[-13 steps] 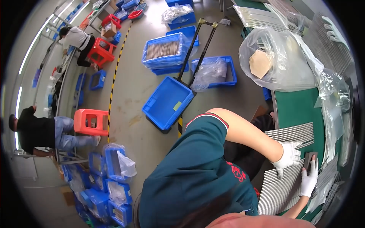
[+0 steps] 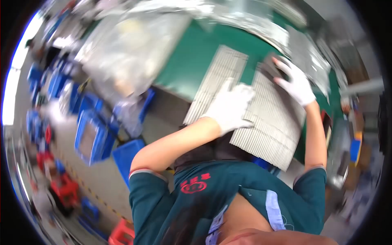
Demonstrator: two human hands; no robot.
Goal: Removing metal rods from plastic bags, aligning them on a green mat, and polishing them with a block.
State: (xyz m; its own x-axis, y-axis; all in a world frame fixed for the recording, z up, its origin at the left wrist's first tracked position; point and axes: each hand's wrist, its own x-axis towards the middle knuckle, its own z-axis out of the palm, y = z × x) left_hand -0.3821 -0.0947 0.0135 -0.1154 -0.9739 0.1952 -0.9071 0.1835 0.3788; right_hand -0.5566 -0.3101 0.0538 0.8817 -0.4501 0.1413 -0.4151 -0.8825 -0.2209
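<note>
Thin grey metal rods lie side by side on the green table in two batches, a narrower left batch (image 2: 218, 77) and a wider right batch (image 2: 267, 122). My left hand (image 2: 230, 106), in a white glove, rests across the gap between them, fingers spread and somewhat blurred. At the far end of the right batch is a dark grey block (image 2: 269, 67). My right hand (image 2: 297, 83), also gloved in white with bare fingertips showing, grips that block between thumb and fingers. Part of the block is hidden by the hand.
Clear plastic bags (image 2: 122, 49) cover the left part of the green table (image 2: 188, 57). More plastic wrap (image 2: 306, 57) lies along its far side. Blue crates (image 2: 92, 134) stand on the floor at left, and a red stool (image 2: 122, 232) is at the lower left.
The view has swung round to face the table, so the rods and both hands now sit nearer the middle. My left hand stays on the rods; my right hand stays at the dark block.
</note>
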